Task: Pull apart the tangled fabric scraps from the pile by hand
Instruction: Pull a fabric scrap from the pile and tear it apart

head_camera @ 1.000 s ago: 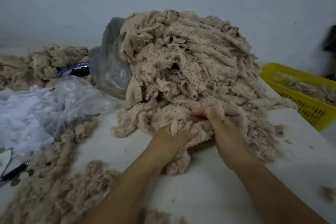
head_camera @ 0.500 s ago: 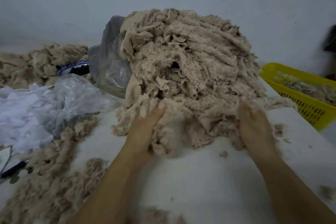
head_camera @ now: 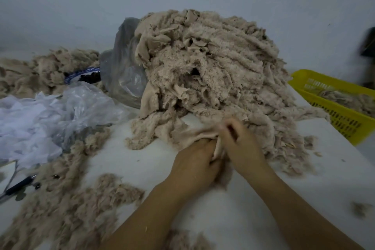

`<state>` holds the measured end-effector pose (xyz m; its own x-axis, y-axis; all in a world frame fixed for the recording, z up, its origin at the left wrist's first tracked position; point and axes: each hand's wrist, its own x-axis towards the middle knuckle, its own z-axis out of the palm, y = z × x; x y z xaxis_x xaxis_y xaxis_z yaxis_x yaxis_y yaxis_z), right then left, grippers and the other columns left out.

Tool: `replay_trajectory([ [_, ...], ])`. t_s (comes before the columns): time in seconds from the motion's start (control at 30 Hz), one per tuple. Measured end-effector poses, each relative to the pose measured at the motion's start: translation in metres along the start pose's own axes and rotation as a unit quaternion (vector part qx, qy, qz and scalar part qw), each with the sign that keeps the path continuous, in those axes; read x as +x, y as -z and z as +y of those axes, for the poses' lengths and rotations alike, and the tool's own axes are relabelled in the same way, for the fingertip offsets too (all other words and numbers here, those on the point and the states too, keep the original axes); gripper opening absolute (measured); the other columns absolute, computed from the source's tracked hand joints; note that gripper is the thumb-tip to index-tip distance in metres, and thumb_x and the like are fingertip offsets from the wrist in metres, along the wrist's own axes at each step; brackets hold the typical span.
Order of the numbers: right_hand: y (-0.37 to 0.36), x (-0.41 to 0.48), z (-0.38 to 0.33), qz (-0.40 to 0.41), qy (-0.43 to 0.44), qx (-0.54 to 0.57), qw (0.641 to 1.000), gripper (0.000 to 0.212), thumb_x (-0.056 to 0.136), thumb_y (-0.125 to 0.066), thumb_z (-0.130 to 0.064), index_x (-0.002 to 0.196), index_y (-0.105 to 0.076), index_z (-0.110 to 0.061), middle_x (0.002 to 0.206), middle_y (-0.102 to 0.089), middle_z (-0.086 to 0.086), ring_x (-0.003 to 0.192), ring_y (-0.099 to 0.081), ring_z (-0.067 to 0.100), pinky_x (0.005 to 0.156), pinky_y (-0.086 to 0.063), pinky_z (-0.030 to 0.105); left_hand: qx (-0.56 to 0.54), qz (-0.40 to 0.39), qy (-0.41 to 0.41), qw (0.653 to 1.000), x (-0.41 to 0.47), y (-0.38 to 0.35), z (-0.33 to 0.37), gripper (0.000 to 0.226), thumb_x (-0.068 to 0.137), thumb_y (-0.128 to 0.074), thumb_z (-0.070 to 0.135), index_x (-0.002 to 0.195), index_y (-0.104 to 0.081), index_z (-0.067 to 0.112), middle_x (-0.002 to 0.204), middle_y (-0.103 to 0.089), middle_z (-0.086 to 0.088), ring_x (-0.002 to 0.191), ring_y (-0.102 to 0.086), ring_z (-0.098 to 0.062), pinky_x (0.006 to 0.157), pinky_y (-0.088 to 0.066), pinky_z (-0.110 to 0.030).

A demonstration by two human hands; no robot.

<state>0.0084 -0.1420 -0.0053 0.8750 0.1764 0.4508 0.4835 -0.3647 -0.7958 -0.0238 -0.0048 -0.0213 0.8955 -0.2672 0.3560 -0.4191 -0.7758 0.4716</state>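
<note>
**Both hands working one scrap at the foot of the pile**

We are leaning over a white table (head_camera: 253, 205), and the big pile (head_camera: 211, 67) of tangled beige fleece scraps is sitting at its middle, right in front of us. Our hands are meeting at the near edge of that pile, almost touching each other. Our left hand (head_camera: 194, 161) is curling its fingers round a smooth beige scrap (head_camera: 190, 135) that is trailing out from the bottom of the pile. Our right hand (head_camera: 242, 145) is gripping the same scrap just beside it, fingers bent over the cloth; this hand is blurring, so we cannot tell how each finger is lying. The scrap is running between the two hands and back to the left into the pile, so it is not yet hanging free.

A grey plastic bag (head_camera: 123, 79) is leaning against the pile's left side. Nearer to us on the left, a clear plastic bag (head_camera: 85, 105) is lying crumpled beside white shreds (head_camera: 22, 128). Loose fluff (head_camera: 67, 215) is spreading across the near left of the table, with a pen (head_camera: 18, 185) lying at its edge. A second heap (head_camera: 38, 71) is sitting at the far left, just beside a blue-rimmed plate (head_camera: 81, 72). At the right, a yellow basket (head_camera: 343, 126) is holding more beige scraps.
</note>
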Motion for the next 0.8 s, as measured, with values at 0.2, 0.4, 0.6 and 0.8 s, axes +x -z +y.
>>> replay_trajectory([
  [0.2,0.018,0.014,0.018,0.141,-0.216,0.328,0.909,0.025,0.103,-0.048,-0.03,0.083,-0.062,-0.024,0.088,-0.065,-0.005,0.086,-0.062,0.014,0.079,-0.053,0.033,-0.109,-0.006,0.157,0.982,0.006,0.015,-0.01,0.008,0.093,-0.059,0.03,0.093,-0.061,0.037,0.078,-0.062,0.017,0.077,-0.059,-0.006,0.067,-0.047,-0.026],
  [0.4,0.022,0.018,0.017,0.176,-0.252,0.517,0.799,0.016,0.105,-0.045,-0.024,0.098,-0.059,-0.019,0.083,-0.073,-0.005,0.072,-0.071,0.008,0.061,-0.056,0.023,-0.349,-0.019,0.162,0.923,0.003,0.026,-0.002,0.018,0.09,-0.07,0.034,0.075,-0.069,0.025,0.064,-0.064,0.012,0.057,-0.057,-0.004,0.056,-0.043,-0.016],
  [0.6,0.021,0.019,0.013,0.151,-0.266,0.563,0.768,0.016,0.104,-0.046,-0.027,0.099,-0.06,-0.021,0.084,-0.073,-0.004,0.069,-0.07,0.008,0.059,-0.056,0.023,-0.524,-0.003,0.256,0.813,0.003,0.028,-0.006,0.084,0.053,-0.061,0.092,0.097,-0.08,0.023,0.1,-0.077,-0.008,0.097,-0.074,-0.023,0.082,-0.059,-0.035],
  [0.8,0.026,0.014,-0.001,0.055,-0.262,0.541,0.797,0.023,0.1,-0.05,-0.034,0.103,-0.064,-0.015,0.111,-0.069,0.014,0.103,-0.069,0.025,0.089,-0.058,0.041,-0.502,-0.114,0.263,0.816,0.003,0.021,-0.007,0.077,0.054,-0.066,0.09,0.103,-0.079,0.032,0.107,-0.077,0.002,0.102,-0.072,-0.014,0.082,-0.058,-0.027],
])
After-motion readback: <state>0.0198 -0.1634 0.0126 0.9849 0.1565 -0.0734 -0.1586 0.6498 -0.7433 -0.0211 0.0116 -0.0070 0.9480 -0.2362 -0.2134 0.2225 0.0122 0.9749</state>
